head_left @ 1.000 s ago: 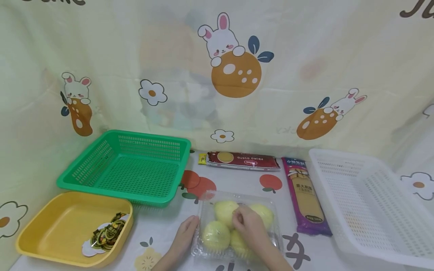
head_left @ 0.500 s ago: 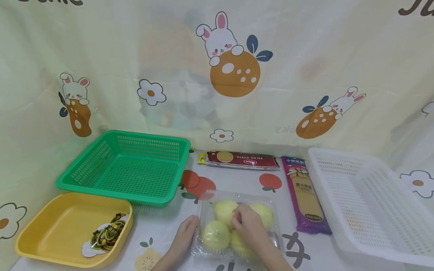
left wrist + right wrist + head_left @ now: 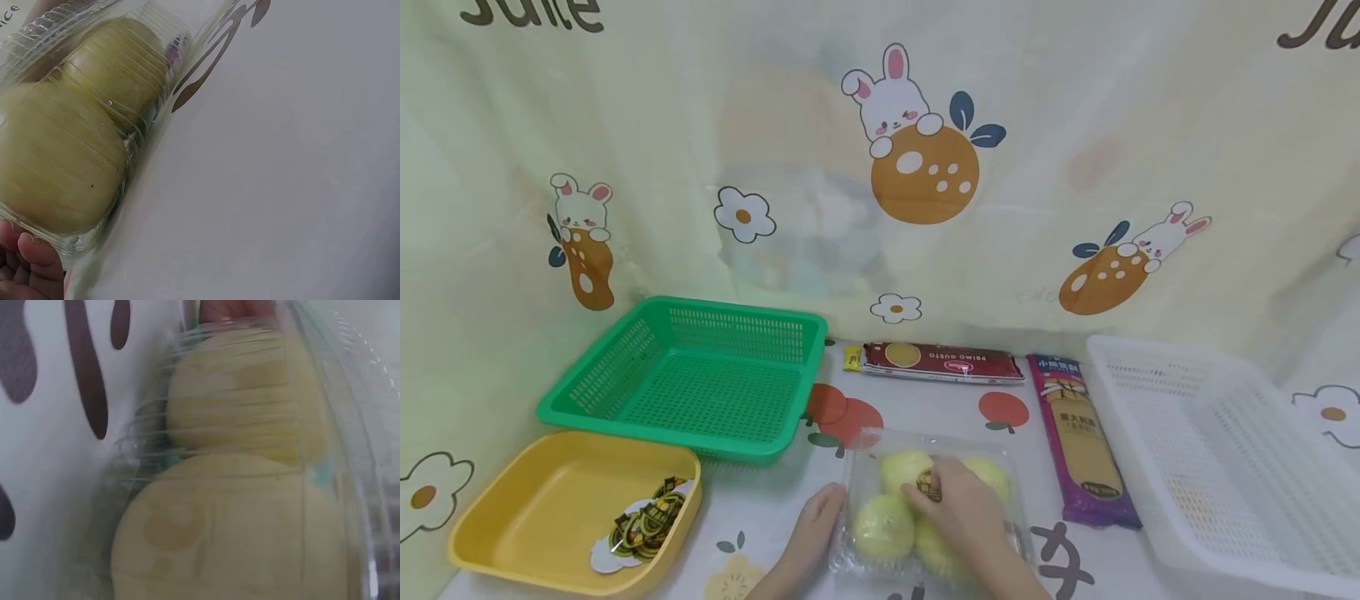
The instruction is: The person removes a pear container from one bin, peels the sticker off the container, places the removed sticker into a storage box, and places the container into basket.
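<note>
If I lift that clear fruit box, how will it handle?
The clear box looks thin and ribbed, so its walls would probably flex under a squeeze. Its shiny surface may prove slippery. The round fruit inside could shift if it tilts.

The right hand (image 3: 964,510) hid part of the label (image 3: 928,486) and fruit (image 3: 882,530) from me; the white basket (image 3: 1198,446) ran off the head view's right edge; the purple packet (image 3: 1084,442) bore some print too small to read.

The left hand (image 3: 818,517) stands on its side, fingers slightly bent. The right hand (image 3: 958,504) is turned back-up, its fingers bent downward. Both forearms (image 3: 1006,568) come from the lower edge.
</note>
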A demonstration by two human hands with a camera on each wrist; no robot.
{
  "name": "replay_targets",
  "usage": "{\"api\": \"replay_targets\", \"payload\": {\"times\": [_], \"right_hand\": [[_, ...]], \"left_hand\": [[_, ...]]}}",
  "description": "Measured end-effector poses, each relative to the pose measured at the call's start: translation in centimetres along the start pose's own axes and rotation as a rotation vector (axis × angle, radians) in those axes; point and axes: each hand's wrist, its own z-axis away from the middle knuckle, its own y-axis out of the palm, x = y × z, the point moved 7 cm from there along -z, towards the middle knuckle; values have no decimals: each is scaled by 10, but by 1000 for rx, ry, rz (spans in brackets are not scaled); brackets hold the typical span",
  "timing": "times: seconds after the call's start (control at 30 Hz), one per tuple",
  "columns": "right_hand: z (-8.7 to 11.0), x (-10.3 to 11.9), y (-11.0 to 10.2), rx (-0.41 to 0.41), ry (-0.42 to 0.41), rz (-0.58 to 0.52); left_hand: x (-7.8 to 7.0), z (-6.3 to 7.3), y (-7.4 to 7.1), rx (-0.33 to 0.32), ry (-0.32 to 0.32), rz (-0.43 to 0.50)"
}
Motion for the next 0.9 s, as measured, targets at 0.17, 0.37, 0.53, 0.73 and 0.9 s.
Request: {"api": "replay_targets", "payload": {"times": [0.17, 0.37, 0.53, 0.73, 0.9], "right_hand": [[-2, 10, -1, -69, -150, 111], [1, 16, -3, -139, -274, 106], [0, 13, -4, -110, -229, 1], [-2, 10, -4, -41, -174, -99], [-5, 5, -1, 27, -144, -139]], "left_hand": [[-1, 0, -1, -17, 17, 7], [0, 0, 0, -17, 4, 9], [-3, -1, 0, -15, 32, -1], [-18, 4, 1, -9, 49, -7], [-37, 11, 3, -14, 74, -32]]}}
